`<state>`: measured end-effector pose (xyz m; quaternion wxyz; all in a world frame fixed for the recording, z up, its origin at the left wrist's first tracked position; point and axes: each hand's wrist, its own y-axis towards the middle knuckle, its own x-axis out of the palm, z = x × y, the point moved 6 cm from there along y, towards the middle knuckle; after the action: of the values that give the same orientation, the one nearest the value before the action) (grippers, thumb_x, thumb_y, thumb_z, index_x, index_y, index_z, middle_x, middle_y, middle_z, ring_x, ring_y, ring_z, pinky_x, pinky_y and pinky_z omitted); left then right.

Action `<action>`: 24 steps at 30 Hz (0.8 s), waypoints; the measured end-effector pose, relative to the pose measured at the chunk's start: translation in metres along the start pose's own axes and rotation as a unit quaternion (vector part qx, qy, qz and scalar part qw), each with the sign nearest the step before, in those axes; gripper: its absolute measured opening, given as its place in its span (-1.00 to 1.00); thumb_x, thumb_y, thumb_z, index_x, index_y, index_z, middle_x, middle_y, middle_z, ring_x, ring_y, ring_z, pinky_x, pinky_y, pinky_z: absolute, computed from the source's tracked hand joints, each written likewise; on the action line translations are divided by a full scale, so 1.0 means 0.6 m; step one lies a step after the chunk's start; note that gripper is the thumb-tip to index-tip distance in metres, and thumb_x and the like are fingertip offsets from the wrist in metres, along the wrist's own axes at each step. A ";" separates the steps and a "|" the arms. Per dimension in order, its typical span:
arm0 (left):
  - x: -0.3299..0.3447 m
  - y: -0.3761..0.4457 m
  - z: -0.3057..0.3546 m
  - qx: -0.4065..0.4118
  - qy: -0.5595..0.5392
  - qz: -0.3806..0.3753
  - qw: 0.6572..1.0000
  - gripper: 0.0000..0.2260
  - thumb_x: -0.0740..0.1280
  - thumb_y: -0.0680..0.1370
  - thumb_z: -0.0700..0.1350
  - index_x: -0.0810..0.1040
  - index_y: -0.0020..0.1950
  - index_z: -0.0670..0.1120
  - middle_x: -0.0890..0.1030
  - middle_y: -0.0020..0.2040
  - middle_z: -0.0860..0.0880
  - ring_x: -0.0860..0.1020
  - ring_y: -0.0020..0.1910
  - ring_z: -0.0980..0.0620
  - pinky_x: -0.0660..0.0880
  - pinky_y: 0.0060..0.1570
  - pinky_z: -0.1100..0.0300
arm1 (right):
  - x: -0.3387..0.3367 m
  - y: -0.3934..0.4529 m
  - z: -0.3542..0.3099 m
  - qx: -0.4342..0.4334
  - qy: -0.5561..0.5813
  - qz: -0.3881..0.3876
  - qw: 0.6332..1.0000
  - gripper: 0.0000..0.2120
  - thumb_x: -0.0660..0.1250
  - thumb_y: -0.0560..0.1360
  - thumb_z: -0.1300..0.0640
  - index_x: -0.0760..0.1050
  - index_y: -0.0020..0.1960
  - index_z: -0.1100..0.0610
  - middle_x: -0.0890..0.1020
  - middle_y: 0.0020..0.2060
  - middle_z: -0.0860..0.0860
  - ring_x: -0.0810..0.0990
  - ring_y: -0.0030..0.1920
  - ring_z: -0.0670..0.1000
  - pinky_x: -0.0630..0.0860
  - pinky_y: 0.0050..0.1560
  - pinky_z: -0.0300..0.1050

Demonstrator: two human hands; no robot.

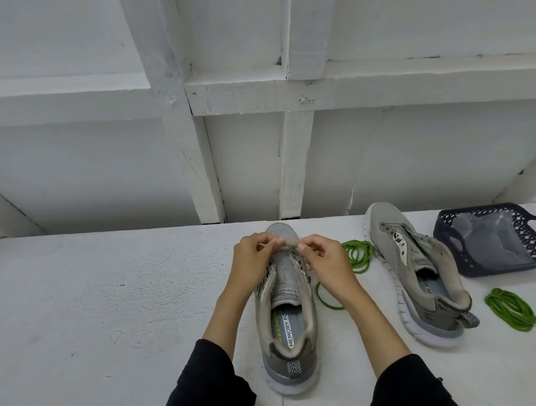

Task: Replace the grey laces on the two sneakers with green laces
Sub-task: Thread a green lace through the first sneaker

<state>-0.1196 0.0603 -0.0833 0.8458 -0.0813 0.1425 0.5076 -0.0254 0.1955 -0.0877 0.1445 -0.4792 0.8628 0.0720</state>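
Near sneaker (285, 311) is sitting centre on the white painted table (112, 299), long axis running straight away from the person, toe pointing at the white wall (259, 157), heel nearest the camera. No lace is showing in its eyelets apart from the green one at the toe end.

Left hand (250, 261) and right hand (323, 261) are meeting over the toe-end eyelets, fingers curled, each pinching the green lace (358, 254); its slack is trailing right of the shoe into a loose coil.

Second sneaker (415, 270) is lying to the right, unlaced, toe angled away and slightly left, heel toward the near right. A second green lace (510, 309) is lying bundled just right of its heel. Dark blue basket (463, 256) is sitting at the far right.
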 end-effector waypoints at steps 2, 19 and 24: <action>0.007 -0.001 -0.009 -0.007 0.025 -0.020 0.999 -0.89 0.38 0.55 -0.10 0.66 -0.13 -0.06 0.63 -0.26 0.13 0.52 -0.31 0.29 0.38 -0.27 0.47 | -0.017 0.002 0.012 0.002 0.002 0.059 0.998 -0.91 0.33 0.54 0.18 0.62 -0.08 0.10 0.63 -0.26 -0.08 0.53 -0.29 -0.23 0.45 -0.21 -0.32; 0.031 0.005 -0.027 -0.035 0.078 0.037 0.996 -0.91 0.53 0.40 -0.11 0.73 -0.13 0.05 0.54 -0.23 0.20 0.49 -0.15 0.29 0.45 -0.12 0.32 | 0.010 0.013 0.000 -0.134 -0.269 0.041 0.953 -0.88 0.22 0.59 0.24 0.54 -0.01 0.21 0.49 -0.08 0.05 0.46 -0.05 0.02 0.38 -0.07 -0.16; 0.032 0.004 -0.036 -0.034 0.080 0.044 0.995 -0.88 0.53 0.39 -0.09 0.72 -0.10 0.08 0.50 -0.11 0.05 0.47 -0.09 0.17 0.44 -0.05 0.26 | 0.021 0.013 -0.002 -0.142 -0.288 0.018 0.947 -0.88 0.22 0.58 0.26 0.54 -0.02 0.20 0.49 -0.08 0.03 0.46 -0.07 -0.02 0.39 -0.12 -0.15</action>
<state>-0.1169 0.0711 -0.1100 0.8053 -0.1440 0.1961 0.5406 -0.0389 0.1891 -0.0905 0.3160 -0.4378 0.7736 0.3317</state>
